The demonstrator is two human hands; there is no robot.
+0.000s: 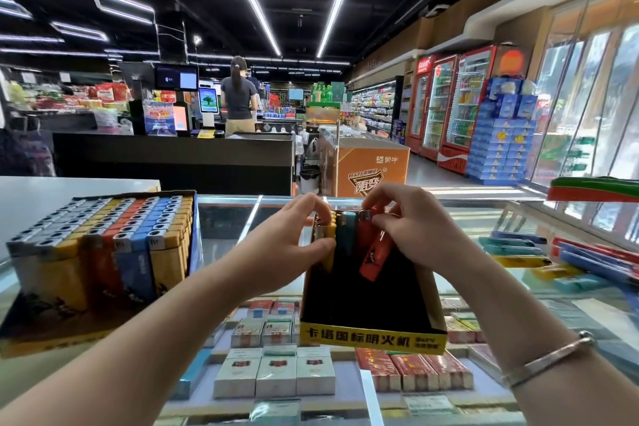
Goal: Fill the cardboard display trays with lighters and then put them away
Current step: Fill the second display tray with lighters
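I was mid-fill: my left hand [297, 239] steadied yellow lighters [327, 235] in the tray [373, 335]; my right hand [411, 232] pinched a red lighter [375, 259], needing seating upright.

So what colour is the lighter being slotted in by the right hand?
Red-orange lighter, pinched by the right hand; head view.

A shop: glass counter [518, 218], drink fridges [449, 104], checkout counter [173, 152].

Left hand [294, 235], right hand [411, 228] — fingers curled, pinching.
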